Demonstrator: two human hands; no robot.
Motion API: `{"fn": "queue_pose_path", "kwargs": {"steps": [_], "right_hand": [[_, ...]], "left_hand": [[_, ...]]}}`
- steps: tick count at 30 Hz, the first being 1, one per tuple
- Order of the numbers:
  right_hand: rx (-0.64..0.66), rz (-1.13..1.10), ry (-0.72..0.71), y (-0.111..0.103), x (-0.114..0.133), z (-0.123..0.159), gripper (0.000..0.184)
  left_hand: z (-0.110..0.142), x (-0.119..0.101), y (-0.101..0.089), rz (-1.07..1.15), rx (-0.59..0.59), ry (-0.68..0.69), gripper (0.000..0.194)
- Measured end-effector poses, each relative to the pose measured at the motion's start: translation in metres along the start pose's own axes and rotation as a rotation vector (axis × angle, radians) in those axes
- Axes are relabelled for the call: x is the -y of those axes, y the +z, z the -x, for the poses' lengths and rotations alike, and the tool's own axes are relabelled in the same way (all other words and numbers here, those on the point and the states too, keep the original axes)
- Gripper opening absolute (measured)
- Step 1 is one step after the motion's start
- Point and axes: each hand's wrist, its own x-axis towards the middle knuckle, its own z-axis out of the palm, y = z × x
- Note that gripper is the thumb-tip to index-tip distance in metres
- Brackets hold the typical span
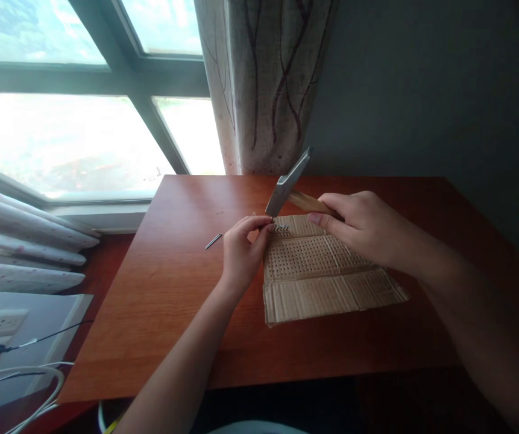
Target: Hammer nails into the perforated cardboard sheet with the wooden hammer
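My right hand (358, 226) is wrapped round the wooden handle of a hammer (289, 184). The hammer's metal head slants down to the left, its lower face right above my left fingertips. Thumb and fingers of my left hand (246, 238) pinch a thin nail, mostly hidden, at the far left corner of a creased cardboard sheet (313, 295). Beside those fingertips, several short nails (281, 229) stand in the cardboard. Rows of small holes cover its middle panel. Left of my left hand, a couple of loose nails (213, 241) lie together on the table.
The reddish-brown wooden table (173, 289) carries the cardboard. Behind it hang a patterned curtain (268, 90) and a grey wall. A window (60, 138) is at the left, with a wall socket (6, 323), a plug and white cables (53, 386) below.
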Motion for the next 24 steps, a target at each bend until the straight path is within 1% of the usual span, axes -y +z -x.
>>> {"fn": "queue_pose_path", "kwargs": {"steps": [2,4,8,10,13,17,22,24], "right_hand": [[-0.006,0.009,-0.015,0.002,-0.001,-0.001,0.039],[0.018,0.056,0.003,0.003,0.0,-0.001,0.041],[0.148,0.221,0.124,0.0,0.01,0.0,0.037],[0.178,0.273,0.157,-0.002,0.016,0.001,0.035],[0.179,0.309,0.183,-0.002,0.021,0.002,0.034],[0.217,0.337,0.227,0.0,0.02,0.003,0.034],[0.169,0.33,0.178,0.0,0.019,0.003,0.034],[0.173,0.344,0.173,0.001,0.018,0.004,0.034]], "left_hand": [[0.0,0.0,0.0,-0.015,0.003,0.012,0.01],[0.0,0.001,0.0,-0.019,0.003,0.013,0.009],[-0.001,0.004,-0.001,-0.021,0.012,0.025,0.009],[-0.001,0.005,-0.001,-0.027,0.015,0.044,0.009],[-0.001,0.005,-0.001,-0.034,0.013,0.061,0.009],[-0.001,0.006,-0.001,-0.044,0.014,0.064,0.008],[-0.001,0.007,-0.002,-0.049,0.008,0.09,0.009],[-0.001,0.006,-0.002,-0.059,0.015,0.09,0.009]]}}
